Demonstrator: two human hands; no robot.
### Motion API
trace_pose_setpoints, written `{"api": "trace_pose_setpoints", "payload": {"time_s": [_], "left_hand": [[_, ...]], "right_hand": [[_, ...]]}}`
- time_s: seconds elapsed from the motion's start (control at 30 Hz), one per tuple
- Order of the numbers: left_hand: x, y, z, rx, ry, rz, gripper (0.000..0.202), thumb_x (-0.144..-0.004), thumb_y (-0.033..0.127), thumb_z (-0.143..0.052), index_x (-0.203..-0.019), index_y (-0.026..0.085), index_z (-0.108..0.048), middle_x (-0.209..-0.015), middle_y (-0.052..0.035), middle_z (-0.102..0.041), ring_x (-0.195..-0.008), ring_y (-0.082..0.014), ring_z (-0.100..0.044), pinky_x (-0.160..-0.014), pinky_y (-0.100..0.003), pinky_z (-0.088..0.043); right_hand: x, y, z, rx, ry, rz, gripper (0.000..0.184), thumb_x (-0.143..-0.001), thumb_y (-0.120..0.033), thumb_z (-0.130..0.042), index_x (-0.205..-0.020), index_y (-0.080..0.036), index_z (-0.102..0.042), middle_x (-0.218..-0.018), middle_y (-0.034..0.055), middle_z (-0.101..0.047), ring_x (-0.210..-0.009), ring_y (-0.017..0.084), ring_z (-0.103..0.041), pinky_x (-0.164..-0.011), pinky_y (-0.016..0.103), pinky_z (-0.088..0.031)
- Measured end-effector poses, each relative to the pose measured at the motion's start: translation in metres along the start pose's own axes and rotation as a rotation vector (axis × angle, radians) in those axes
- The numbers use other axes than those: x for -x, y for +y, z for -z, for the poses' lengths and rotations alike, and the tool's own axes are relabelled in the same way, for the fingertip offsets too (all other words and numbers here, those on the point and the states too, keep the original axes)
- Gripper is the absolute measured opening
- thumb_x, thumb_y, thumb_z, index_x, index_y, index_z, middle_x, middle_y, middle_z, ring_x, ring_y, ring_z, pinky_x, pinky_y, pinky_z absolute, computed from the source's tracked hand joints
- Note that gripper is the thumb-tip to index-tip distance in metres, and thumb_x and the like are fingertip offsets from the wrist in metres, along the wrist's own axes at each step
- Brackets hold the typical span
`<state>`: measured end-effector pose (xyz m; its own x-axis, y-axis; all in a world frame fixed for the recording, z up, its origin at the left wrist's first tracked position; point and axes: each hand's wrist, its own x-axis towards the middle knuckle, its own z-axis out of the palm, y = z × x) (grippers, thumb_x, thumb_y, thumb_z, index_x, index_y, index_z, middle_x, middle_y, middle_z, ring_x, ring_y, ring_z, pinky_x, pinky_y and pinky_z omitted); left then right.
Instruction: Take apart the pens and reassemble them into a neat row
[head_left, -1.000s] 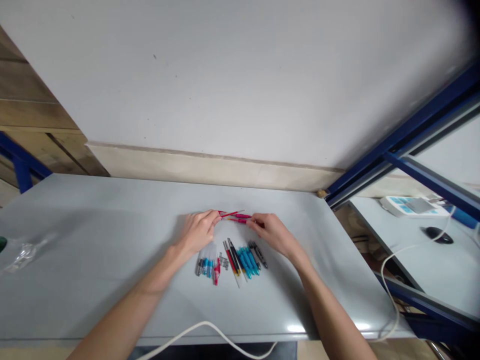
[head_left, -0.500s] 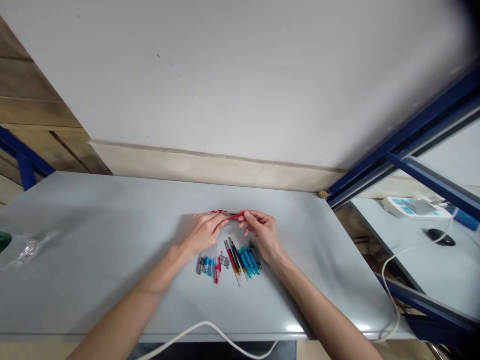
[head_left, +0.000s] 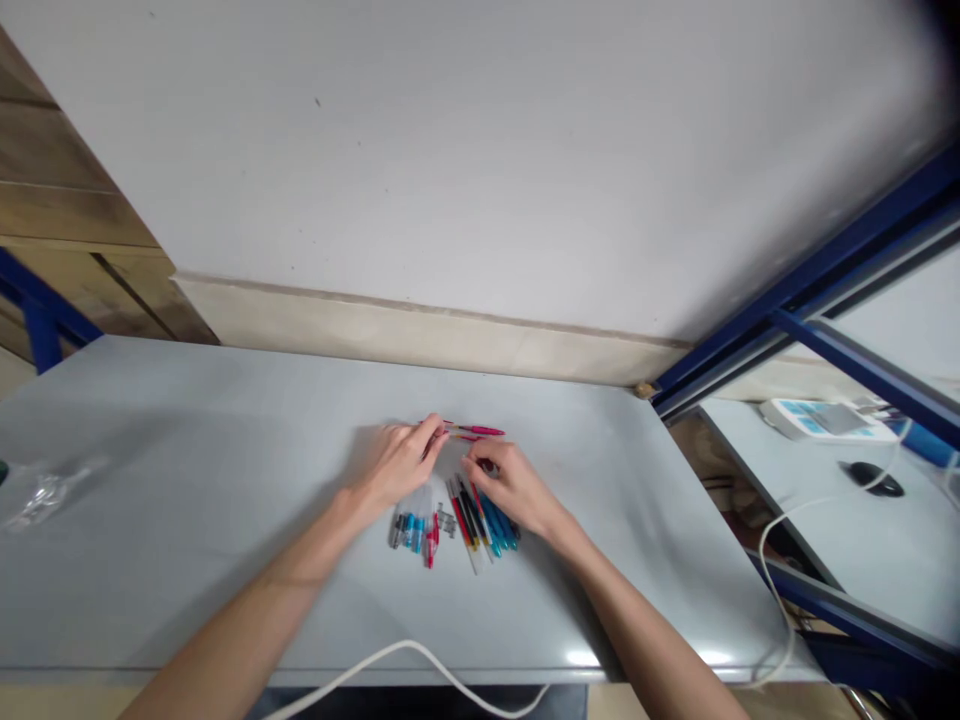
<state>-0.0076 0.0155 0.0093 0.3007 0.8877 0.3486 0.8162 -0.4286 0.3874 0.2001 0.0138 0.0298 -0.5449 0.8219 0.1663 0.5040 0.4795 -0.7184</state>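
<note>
My left hand (head_left: 401, 460) has its fingers pinched on a thin red pen part (head_left: 461, 437) that points to the right. Just behind it a red pen (head_left: 484, 430) lies on the table. My right hand (head_left: 517, 485) is bent over the top ends of a row of pen refills (head_left: 463, 515), its thumb and forefinger together; whatever they hold is too small or hidden to make out. Blue pen barrels (head_left: 501, 530) lie partly under that hand. Nearer my left wrist are clear pen barrels with blue grips (head_left: 412, 532), a red pen piece (head_left: 432, 545) and small clear clips (head_left: 446, 520).
A crumpled clear plastic bag (head_left: 45, 495) lies at the left of the grey table (head_left: 225, 440). A white cable (head_left: 409, 645) runs along the front edge. On the right, beyond a blue frame (head_left: 795, 300), a black mouse (head_left: 874, 478) and a white device (head_left: 817, 420) rest on another surface.
My right hand has let go of the red part's end and come down and left to the refills. The red pen behind now shows more fully.
</note>
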Motion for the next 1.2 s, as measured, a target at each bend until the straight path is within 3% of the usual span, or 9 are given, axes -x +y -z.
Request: {"api": "trace_pose_setpoints", "payload": {"time_s": [0.33,0.57,0.93,1.2], "left_hand": [[-0.001,-0.001,-0.001,-0.057,-0.028,0.021,0.021,-0.104,0.034,-0.041,-0.099,0.023,-0.058,-0.074,0.0003,-0.072,-0.066,-0.0184,-0.069,-0.059,-0.027,-0.035],[-0.002,-0.002,0.000,-0.082,-0.034,0.038,0.020,-0.104,0.033,-0.042,-0.099,0.023,-0.059,-0.075,0.0006,-0.073,-0.067,-0.0183,-0.070,-0.059,-0.027,-0.034],[-0.001,-0.003,-0.001,-0.076,-0.019,0.028,0.021,-0.104,0.034,-0.042,-0.098,0.023,-0.059,-0.072,0.0005,-0.072,-0.065,-0.0181,-0.069,-0.059,-0.027,-0.034],[-0.001,-0.002,0.000,-0.091,-0.025,0.040,0.023,-0.104,0.035,-0.041,-0.098,0.023,-0.060,-0.072,0.0003,-0.072,-0.065,-0.0185,-0.068,-0.058,-0.027,-0.033]], "right_hand": [[0.002,0.002,-0.009,0.188,-0.101,0.039,0.034,-0.093,-0.015,-0.055,-0.063,-0.020,-0.040,-0.065,-0.0016,-0.049,-0.063,0.014,-0.043,-0.064,0.025,-0.033],[0.003,0.005,-0.008,0.274,-0.117,0.064,0.038,-0.096,-0.018,-0.058,-0.064,-0.020,-0.036,-0.065,-0.0020,-0.048,-0.065,0.014,-0.043,-0.065,0.026,-0.032],[0.003,0.007,0.001,0.200,-0.151,0.025,0.032,-0.096,-0.028,-0.064,-0.067,-0.019,-0.053,-0.068,-0.0006,-0.055,-0.067,0.015,-0.047,-0.065,0.027,-0.035],[0.003,0.006,0.009,0.077,-0.253,-0.018,0.015,-0.084,-0.014,-0.076,-0.076,-0.018,-0.064,-0.068,-0.0021,-0.056,-0.069,0.015,-0.051,-0.063,0.025,-0.037]]}}
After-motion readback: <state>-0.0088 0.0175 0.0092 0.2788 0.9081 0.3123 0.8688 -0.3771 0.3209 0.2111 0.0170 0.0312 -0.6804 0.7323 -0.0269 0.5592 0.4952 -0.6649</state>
